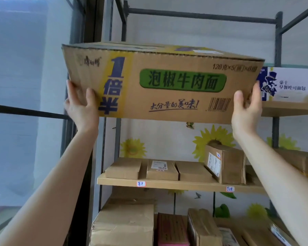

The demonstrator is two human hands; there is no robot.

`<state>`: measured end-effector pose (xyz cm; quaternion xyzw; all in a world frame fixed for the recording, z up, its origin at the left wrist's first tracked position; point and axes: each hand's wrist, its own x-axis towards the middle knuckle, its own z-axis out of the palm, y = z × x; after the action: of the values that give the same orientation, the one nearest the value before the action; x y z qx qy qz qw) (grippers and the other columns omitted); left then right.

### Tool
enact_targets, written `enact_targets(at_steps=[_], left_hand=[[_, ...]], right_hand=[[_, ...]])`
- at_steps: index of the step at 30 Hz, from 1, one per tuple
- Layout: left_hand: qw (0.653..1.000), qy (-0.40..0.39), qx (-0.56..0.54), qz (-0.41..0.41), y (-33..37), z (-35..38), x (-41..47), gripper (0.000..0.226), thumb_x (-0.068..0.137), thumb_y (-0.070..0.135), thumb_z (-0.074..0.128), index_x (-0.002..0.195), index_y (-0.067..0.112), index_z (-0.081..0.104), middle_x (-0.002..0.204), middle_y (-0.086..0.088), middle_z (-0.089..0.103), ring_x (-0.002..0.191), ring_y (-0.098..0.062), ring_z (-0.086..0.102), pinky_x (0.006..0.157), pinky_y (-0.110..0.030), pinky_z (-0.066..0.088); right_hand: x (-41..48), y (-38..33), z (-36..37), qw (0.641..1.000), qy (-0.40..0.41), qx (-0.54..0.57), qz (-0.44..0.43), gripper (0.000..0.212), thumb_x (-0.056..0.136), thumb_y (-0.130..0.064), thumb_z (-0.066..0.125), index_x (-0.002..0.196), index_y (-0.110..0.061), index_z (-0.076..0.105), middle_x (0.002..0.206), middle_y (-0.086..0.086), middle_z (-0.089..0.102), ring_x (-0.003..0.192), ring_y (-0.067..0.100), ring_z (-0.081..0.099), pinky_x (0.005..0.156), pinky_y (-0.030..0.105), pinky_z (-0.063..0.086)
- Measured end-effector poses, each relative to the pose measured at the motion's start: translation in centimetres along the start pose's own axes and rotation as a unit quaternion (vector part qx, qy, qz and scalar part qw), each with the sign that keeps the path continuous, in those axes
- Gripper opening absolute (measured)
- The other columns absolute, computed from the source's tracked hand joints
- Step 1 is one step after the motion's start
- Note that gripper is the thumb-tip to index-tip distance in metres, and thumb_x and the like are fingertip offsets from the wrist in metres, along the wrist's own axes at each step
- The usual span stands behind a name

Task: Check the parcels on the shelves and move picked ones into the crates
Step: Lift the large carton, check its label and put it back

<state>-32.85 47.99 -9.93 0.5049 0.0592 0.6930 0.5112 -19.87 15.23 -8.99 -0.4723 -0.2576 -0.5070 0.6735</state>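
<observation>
A large brown cardboard box with a green label and yellow stripe fills the upper middle of the head view, held up at top-shelf height and tilted slightly down to the right. My left hand grips its lower left corner, thumb on the front face. At the lower right corner, my right hand holds the box the same way. Both forearms reach up from below. No crate is in view.
A metal rack with wooden shelves stands ahead. The middle shelf carries several small brown parcels, one upright parcel at the right. Bigger boxes fill the level below. A white printed box sits on the upper right shelf.
</observation>
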Motion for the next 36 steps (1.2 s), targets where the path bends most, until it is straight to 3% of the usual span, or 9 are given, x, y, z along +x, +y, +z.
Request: enact_targets(at_steps=[5, 7, 9, 12, 17, 21, 24, 27, 36], left_hand=[[0.999, 0.006, -0.023, 0.027, -0.6, 1.8, 2.6, 0.054, 0.087, 0.020, 0.053, 0.137, 0.014, 0.034, 0.122, 0.006, 0.048, 0.114, -0.009, 0.049, 0.098, -0.016, 0.038], [0.999, -0.003, -0.002, 0.043, -1.6, 2.4, 3.7, 0.050, 0.087, 0.024, 0.052, 0.135, 0.021, 0.040, 0.131, 0.002, 0.051, 0.118, -0.014, 0.051, 0.103, -0.025, 0.040], [0.998, -0.030, 0.001, 0.049, -2.5, 3.1, 4.7, 0.051, 0.088, 0.029, 0.051, 0.137, 0.030, 0.038, 0.134, 0.004, 0.049, 0.105, -0.011, 0.055, 0.098, -0.032, 0.045], [0.997, -0.049, 0.016, 0.061, -3.9, 4.5, 6.3, 0.051, 0.094, 0.024, 0.046, 0.142, 0.029, 0.033, 0.134, 0.008, 0.047, 0.083, 0.001, 0.052, 0.087, -0.023, 0.043], [0.997, -0.052, 0.016, 0.061, -6.0, 6.6, 9.0, 0.046, 0.091, 0.026, 0.053, 0.135, 0.016, 0.046, 0.124, -0.003, 0.059, 0.111, -0.013, 0.056, 0.095, -0.024, 0.043], [0.993, -0.046, -0.038, 0.104, -6.2, 8.7, 9.6, 0.038, 0.088, 0.030, 0.056, 0.120, 0.009, 0.057, 0.110, 0.000, 0.064, 0.100, -0.008, 0.059, 0.088, -0.019, 0.048], [0.991, -0.035, -0.076, 0.105, -5.5, 9.8, 10.3, 0.037, 0.087, 0.030, 0.057, 0.118, 0.009, 0.059, 0.102, 0.005, 0.062, 0.091, 0.000, 0.058, 0.080, -0.010, 0.048], [0.993, -0.043, -0.054, 0.094, -6.0, 10.1, 10.9, 0.034, 0.085, 0.029, 0.057, 0.111, 0.008, 0.063, 0.094, 0.006, 0.062, 0.083, 0.001, 0.057, 0.078, -0.012, 0.048], [0.997, -0.025, -0.002, 0.070, -9.4, 10.6, 11.3, 0.037, 0.088, 0.033, 0.055, 0.117, 0.010, 0.059, 0.113, -0.004, 0.063, 0.107, -0.015, 0.058, 0.094, -0.026, 0.045]], right_hand=[[2.8, 0.5, 2.8, 0.999, 0.024, -0.035, -0.009, 0.044, 0.093, -0.012, 0.050, 0.134, -0.002, 0.038, 0.130, 0.011, 0.052, 0.115, 0.008, 0.049, 0.086, 0.000, 0.036], [3.5, 1.0, 3.9, 0.995, 0.014, -0.096, -0.015, 0.044, 0.096, -0.018, 0.045, 0.138, -0.008, 0.037, 0.141, 0.009, 0.045, 0.128, 0.015, 0.042, 0.100, 0.012, 0.032], [3.9, 1.8, 5.0, 0.989, 0.006, -0.147, -0.009, 0.047, 0.099, -0.023, 0.037, 0.145, -0.018, 0.027, 0.151, 0.004, 0.031, 0.139, 0.018, 0.028, 0.107, 0.023, 0.024], [4.8, 3.3, 6.7, 0.982, -0.030, -0.187, -0.005, 0.050, 0.101, -0.026, 0.028, 0.148, -0.024, 0.013, 0.156, 0.002, 0.019, 0.142, 0.019, 0.021, 0.109, 0.029, 0.022], [7.5, 5.6, 9.2, 0.968, -0.063, -0.241, 0.042, 0.051, 0.101, -0.025, 0.022, 0.148, -0.027, 0.003, 0.155, 0.005, 0.021, 0.140, 0.026, 0.027, 0.110, 0.040, 0.026], [9.1, 6.7, 9.6, 0.962, -0.037, -0.263, 0.058, 0.050, 0.101, -0.028, 0.021, 0.149, -0.027, 0.004, 0.153, 0.008, 0.025, 0.140, 0.028, 0.026, 0.111, 0.043, 0.026], [9.4, 7.3, 9.1, 0.970, -0.004, -0.240, 0.041, 0.049, 0.101, -0.029, 0.027, 0.148, -0.024, 0.016, 0.154, 0.003, 0.024, 0.141, 0.024, 0.023, 0.112, 0.038, 0.023], [8.8, 8.0, 9.2, 0.978, 0.028, -0.208, 0.017, 0.046, 0.100, -0.030, 0.031, 0.145, -0.022, 0.027, 0.151, 0.001, 0.033, 0.138, 0.021, 0.030, 0.110, 0.034, 0.026], [8.4, 10.1, 11.7, 0.964, 0.007, -0.265, 0.012, 0.047, 0.101, -0.026, 0.027, 0.146, -0.020, 0.020, 0.153, 0.006, 0.027, 0.139, 0.025, 0.028, 0.110, 0.039, 0.028]])
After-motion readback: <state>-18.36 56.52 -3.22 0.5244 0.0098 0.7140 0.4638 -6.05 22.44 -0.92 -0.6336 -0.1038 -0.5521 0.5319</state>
